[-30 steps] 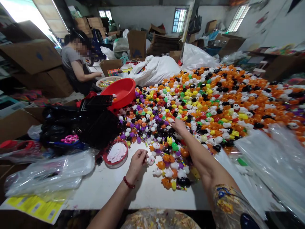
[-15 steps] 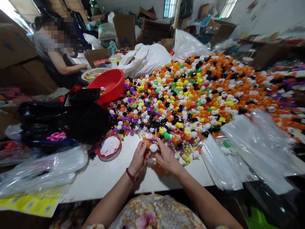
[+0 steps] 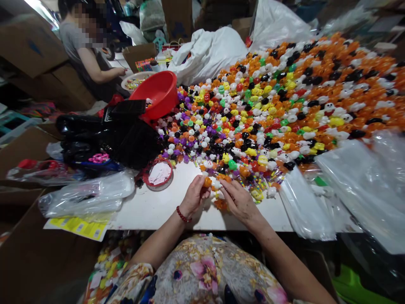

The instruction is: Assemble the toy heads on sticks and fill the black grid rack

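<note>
Left hand (image 3: 193,197) fingers pinch an orange toy (image 3: 207,182); right hand (image 3: 239,201) fingers, loosely curled, touch it.

A big white table (image 3: 152,209) fills the room. Brown cardboard boxes (image 3: 31,50) are stacked at the back and on the left. Big white sacks (image 3: 205,52) sit behind the table. Bright light comes in at the top left corner.

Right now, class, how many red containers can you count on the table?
2: a big red basin tilted at the far left of the toy pile, and a small red basket ahead of the left hand. Others may be hidden.
</note>
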The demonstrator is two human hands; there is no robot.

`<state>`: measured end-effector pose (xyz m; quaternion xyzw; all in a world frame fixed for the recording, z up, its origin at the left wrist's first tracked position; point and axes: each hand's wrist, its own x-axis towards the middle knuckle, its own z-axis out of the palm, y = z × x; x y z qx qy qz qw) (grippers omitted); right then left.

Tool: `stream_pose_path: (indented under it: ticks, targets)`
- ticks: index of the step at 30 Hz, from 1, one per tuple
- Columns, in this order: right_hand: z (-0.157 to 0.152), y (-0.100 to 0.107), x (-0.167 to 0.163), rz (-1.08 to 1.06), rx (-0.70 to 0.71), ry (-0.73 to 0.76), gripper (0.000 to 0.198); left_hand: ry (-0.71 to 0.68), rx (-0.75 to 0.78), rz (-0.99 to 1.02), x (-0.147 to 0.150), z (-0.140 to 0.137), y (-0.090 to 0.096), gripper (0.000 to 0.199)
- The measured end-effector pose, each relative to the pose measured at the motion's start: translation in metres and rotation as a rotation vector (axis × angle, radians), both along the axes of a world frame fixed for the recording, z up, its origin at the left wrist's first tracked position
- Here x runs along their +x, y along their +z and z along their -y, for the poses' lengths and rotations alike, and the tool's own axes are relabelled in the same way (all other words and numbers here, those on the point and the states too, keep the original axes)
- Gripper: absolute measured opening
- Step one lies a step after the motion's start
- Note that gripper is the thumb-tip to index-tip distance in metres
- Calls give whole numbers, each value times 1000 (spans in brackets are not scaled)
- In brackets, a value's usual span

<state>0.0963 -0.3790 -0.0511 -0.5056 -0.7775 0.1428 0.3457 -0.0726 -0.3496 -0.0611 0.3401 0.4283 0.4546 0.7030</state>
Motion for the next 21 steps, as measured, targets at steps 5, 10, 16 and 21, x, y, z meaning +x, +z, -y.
stream_pose_path:
  ticks: [5,10,16,21]
  targets:
    - [2,6,2,52,-23,-9,36,-50,91,-107,-2,3,-2,54]
    - [0,8,2,-55,-11,50,31,-97,94,-98,-3,4,-4,55]
    - [4,-3,-10,-108,-44,10,32,-88,93,-137,1,13,-4,58]
    - [13,-18,-23,-144,-3,0,31,-55,101,-275,3,24,-6,58]
